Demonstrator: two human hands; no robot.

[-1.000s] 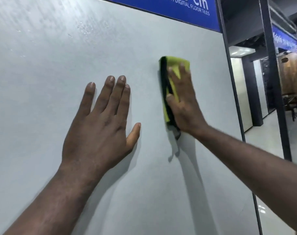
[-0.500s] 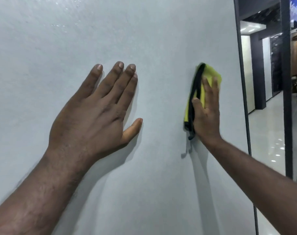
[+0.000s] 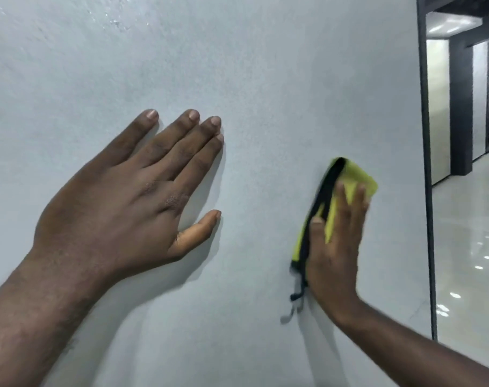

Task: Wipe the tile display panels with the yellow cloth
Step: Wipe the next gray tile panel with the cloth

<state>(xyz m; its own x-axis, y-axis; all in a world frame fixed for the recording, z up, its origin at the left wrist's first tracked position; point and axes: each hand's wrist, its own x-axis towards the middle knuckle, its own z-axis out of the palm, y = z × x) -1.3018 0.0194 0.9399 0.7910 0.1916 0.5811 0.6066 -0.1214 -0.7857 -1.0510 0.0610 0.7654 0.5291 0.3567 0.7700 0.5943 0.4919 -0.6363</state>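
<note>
Left hand (image 3: 120, 202) and right hand (image 3: 335, 247) both lie against panel (image 3: 265, 79).

Panel: pale grey, upright, faintly mottled, fills most of the head view. Small specks or droplets near its top edge, left of centre; cannot tell which.

Left hand: palm flat on panel, fingers straight and slightly spread, thumb out to the side. Holds nothing. Forearm enters from lower left.

Right hand: well to the right of the left one and lower, near the panel's right edge. Fingers extended, pressing cloth (image 3: 357, 180) flat on panel; thumb lies along the cloth's left side. No curl round it. Fingertips blurred.

Floor (image 3: 466, 247): glossy, light spots reflected, seen past the panel on the right.

Frame strip (image 3: 426, 163): dark, thin, runs down the panel's right edge.

Cloth: yellow, folded, under right palm and fingers; upper corner shows beyond the fingertips.

Edging (image 3: 330, 185): black, along the cloth's left side.

Loop (image 3: 297, 291): black, hangs from the cloth's lower end, beside the wrist.
</note>
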